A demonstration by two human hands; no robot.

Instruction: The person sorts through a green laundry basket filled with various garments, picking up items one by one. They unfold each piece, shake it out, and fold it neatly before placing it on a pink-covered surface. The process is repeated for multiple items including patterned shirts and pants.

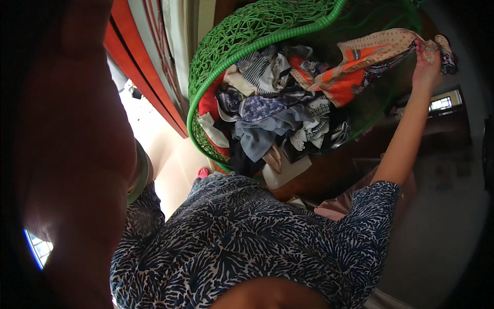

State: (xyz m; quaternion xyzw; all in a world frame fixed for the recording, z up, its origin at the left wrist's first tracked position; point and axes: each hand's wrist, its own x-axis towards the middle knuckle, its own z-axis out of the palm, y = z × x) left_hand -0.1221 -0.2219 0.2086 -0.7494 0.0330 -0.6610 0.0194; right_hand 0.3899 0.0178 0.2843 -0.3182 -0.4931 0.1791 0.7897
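Observation:
At the upper right, my right hand (427,61) is closed on the end of a cream, orange and dark patterned cloth (378,45). The cloth stretches from my fingers down to a heap of clothes (272,103) in a green mesh basket (267,35). In that heap lie grey, striped, red, white and dark pieces, bunched together. A small dark patterned bit of fabric (446,54) hangs beyond my fingers. Large and dark, my left hand (77,134) fills the left side, very close to the camera; its fingers cannot be made out.
Red panels (146,77) and a pale curtain (175,46) stand left of the basket. Below the heap is a white flat piece (285,172). Pink fabric (339,203) lies near my right sleeve. A pink sandal (203,172) shows on the bright floor (175,149).

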